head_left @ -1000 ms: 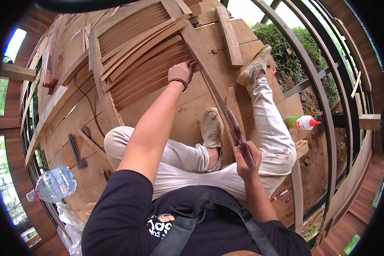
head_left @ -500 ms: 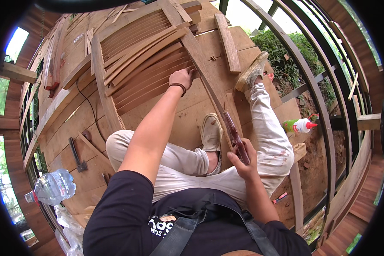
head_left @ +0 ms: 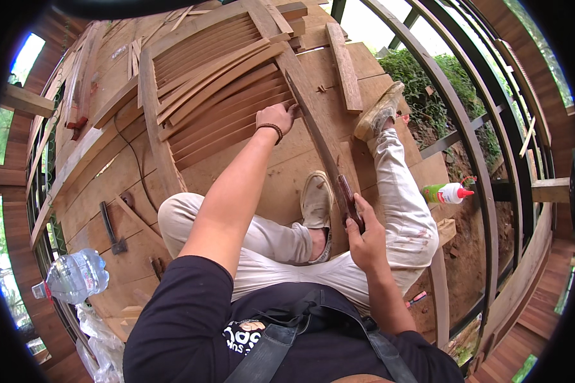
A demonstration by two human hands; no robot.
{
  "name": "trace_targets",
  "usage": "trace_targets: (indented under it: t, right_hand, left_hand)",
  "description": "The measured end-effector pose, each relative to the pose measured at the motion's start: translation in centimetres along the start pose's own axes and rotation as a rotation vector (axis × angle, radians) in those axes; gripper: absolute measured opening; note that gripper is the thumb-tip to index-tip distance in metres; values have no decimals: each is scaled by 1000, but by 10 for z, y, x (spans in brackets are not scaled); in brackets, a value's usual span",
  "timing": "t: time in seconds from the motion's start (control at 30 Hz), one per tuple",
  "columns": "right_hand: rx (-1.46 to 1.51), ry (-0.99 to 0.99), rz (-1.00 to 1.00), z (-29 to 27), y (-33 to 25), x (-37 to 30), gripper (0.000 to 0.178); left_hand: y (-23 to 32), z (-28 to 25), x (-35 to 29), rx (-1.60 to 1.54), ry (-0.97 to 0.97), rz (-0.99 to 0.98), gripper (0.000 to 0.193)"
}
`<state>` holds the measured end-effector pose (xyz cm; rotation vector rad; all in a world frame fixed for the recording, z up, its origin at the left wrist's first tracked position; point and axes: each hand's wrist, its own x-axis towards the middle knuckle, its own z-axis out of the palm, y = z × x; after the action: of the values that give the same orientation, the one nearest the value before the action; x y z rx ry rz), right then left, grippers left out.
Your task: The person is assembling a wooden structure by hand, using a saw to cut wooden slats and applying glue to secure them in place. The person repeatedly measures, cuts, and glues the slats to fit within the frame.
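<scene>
Sitting on plank floor [head_left: 281,185], legs outstretched. Right hand [head_left: 363,237], grip clamped on saw [head_left: 326,153] handle just above lap, blade running up across floor. Farther out, left hand [head_left: 276,119], fingers curled onto slats of louvred frame [head_left: 217,83], beside saw tip. Glue bottle [head_left: 446,193] at right; water bottle [head_left: 75,276] at left.

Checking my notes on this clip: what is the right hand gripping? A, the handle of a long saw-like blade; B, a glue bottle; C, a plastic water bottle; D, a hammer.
A: the right hand wraps the dark handle of the long blade, which runs up toward the slatted wooden panel.
</scene>
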<state>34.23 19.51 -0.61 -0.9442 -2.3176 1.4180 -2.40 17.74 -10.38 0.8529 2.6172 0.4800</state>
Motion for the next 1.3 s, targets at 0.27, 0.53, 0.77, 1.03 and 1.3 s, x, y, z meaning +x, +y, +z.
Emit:
trace_targets:
  t: [0.27,0.53,0.77,1.03,1.3]
  right_hand:
    - [-141,89,-169,-2,-4,-18,47]
    - [-177,56,-115,4,-13,5,45]
    - [-181,51,-87,-3,-11,-17,44]
    - [-184,87,-141,19,-15,23,44]
    - [-206,149,-237,9,0,-14,48]
  left_hand:
    - [-2,3,0,9,12,-28,57]
    - [-7,7,6,36,40,3,61]
    - [-9,7,4,-14,45,7,58]
    - [-10,7,6,37,57,20,53]
    - [-10,10,5,-1,75,5,53]
